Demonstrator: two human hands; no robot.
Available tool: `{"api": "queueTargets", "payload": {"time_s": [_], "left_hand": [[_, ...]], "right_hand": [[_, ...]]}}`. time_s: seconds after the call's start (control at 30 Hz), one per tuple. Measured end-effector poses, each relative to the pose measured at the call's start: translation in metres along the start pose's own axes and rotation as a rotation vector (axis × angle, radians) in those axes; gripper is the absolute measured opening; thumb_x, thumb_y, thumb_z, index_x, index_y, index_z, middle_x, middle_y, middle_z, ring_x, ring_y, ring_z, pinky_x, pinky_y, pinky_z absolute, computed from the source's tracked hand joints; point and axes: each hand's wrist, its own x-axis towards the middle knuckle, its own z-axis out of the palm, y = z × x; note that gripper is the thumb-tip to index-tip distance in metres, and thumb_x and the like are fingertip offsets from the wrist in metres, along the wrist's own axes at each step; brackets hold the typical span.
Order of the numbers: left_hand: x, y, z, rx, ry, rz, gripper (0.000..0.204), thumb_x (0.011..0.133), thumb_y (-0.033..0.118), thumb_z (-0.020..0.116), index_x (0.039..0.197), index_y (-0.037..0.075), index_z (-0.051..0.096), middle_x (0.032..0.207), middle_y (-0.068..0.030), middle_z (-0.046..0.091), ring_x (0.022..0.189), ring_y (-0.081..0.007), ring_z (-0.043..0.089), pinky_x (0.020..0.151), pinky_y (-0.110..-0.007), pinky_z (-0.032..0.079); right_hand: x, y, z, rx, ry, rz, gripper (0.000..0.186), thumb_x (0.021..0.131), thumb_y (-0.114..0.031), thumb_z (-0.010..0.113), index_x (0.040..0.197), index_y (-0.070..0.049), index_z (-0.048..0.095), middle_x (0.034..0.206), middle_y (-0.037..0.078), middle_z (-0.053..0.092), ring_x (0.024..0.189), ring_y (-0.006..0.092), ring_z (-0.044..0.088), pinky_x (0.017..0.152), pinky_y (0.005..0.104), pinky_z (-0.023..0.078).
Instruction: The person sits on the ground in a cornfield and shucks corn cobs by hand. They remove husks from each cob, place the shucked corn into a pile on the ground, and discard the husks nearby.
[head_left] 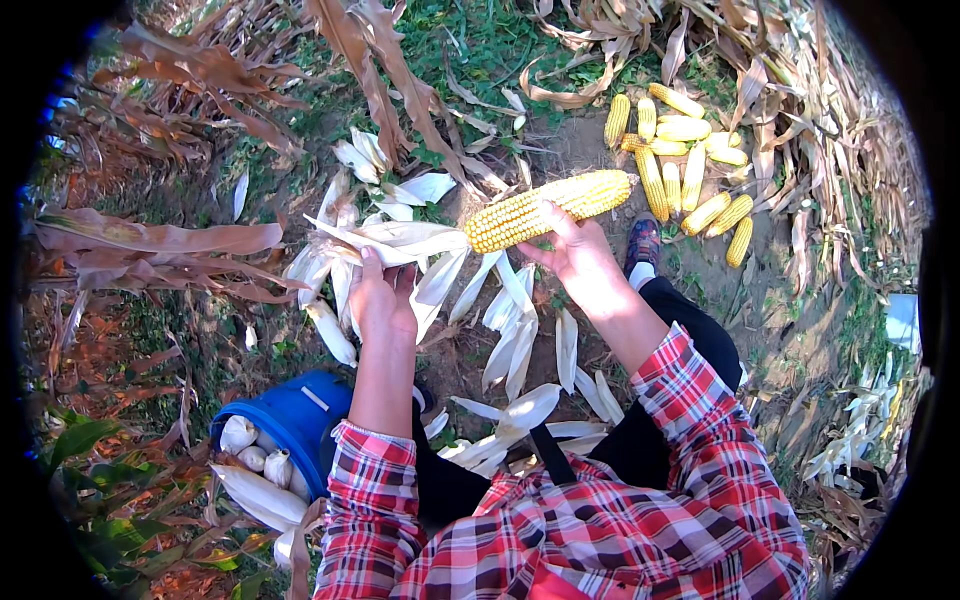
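1. The left hand [385,305] has its thumb and fingers closed on a bunch of long, pale, papery husk leaves [420,238], which meet the cob at its near end, to the right of that hand.
2. The right hand [580,258] grips that cob, a long yellow ear of corn with bare kernels [515,214], thumb on top and fingers underneath; the cob lies between the hands, its far tip reaching past the right hand, away from the left.
3. Beyond the right hand and further right, I see a loose pile of bare yellow cobs [693,178] on brown soil.
4. Below and left of the left hand, a round blue plastic bucket [303,408] tips onto its side, its mouth showing ears in whitish husks [262,495].
5. Cast-off pale husks [515,338] litter the ground below and between both hands.
6. Well beyond the right hand, tall brown dried stalks [840,135] lean in a heap.
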Motion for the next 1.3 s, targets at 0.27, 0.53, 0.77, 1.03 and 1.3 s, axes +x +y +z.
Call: {"api": "queueTargets", "payload": {"time_s": [0.27, 0.53, 0.77, 1.03, 1.3], "left_hand": [[-0.038, -0.049, 0.02, 0.141, -0.35, -0.603, 0.062, 0.092, 0.05, 0.048, 0.126, -0.002, 0.04, 0.131, -0.0206, 0.044, 0.117, -0.0353, 0.048, 0.096, -0.045, 0.043], [-0.014, -0.024, 0.023, -0.208, -0.293, -0.337, 0.034, 0.094, 0.025, 0.049, 0.118, 0.0, 0.045, 0.117, -0.0145, 0.053, 0.108, -0.0283, 0.054, 0.094, -0.046, 0.044], [-0.006, -0.025, 0.014, -0.17, -0.205, -0.144, 0.038, 0.086, 0.008, 0.055, 0.12, 0.006, 0.037, 0.106, -0.0092, 0.05, 0.096, -0.0225, 0.055, 0.083, -0.042, 0.049], [-0.032, -0.03, 0.025, 0.073, -0.377, -0.185, 0.033, 0.084, 0.013, 0.065, 0.108, 0.001, 0.047, 0.09, -0.0076, 0.056, 0.074, -0.0193, 0.06, 0.066, -0.034, 0.053], [-0.064, -0.051, 0.029, 0.208, -0.637, -0.285, 0.03, 0.079, 0.005, 0.062, 0.106, -0.001, 0.05, 0.088, -0.0075, 0.059, 0.071, -0.0173, 0.062, 0.063, -0.032, 0.054]], "right_hand": [[-0.014, 0.024, 0.013, -0.236, 0.003, -0.276, 0.033, 0.076, 0.001, 0.071, 0.107, 0.0, 0.058, 0.102, 0.006, 0.065, 0.095, 0.0131, 0.061, 0.087, 0.0285, 0.047], [-0.036, 0.031, 0.025, -0.254, -0.215, -0.135, 0.054, 0.078, -0.001, 0.071, 0.124, -0.001, 0.043, 0.114, 0.009, 0.059, 0.104, 0.0146, 0.057, 0.091, 0.0301, 0.046], [-0.023, 0.021, 0.002, -0.405, -0.112, -0.012, 0.012, 0.087, -0.008, 0.061, 0.096, 0.0, 0.061, 0.103, 0.008, 0.062, 0.092, 0.0145, 0.059, 0.084, 0.0293, 0.048], [-0.01, -0.001, 0.01, -0.941, -0.138, -0.346, 0.029, 0.083, -0.015, 0.066, 0.104, 0.004, 0.058, 0.093, 0.011, 0.064, 0.085, 0.0146, 0.06, 0.074, 0.0275, 0.049], [-0.02, -0.006, 0.034, -1.071, -0.24, -0.494, 0.032, 0.076, -0.013, 0.071, 0.105, -0.002, 0.061, 0.085, 0.005, 0.057, 0.074, 0.0117, 0.056, 0.067, 0.0258, 0.047]]}}
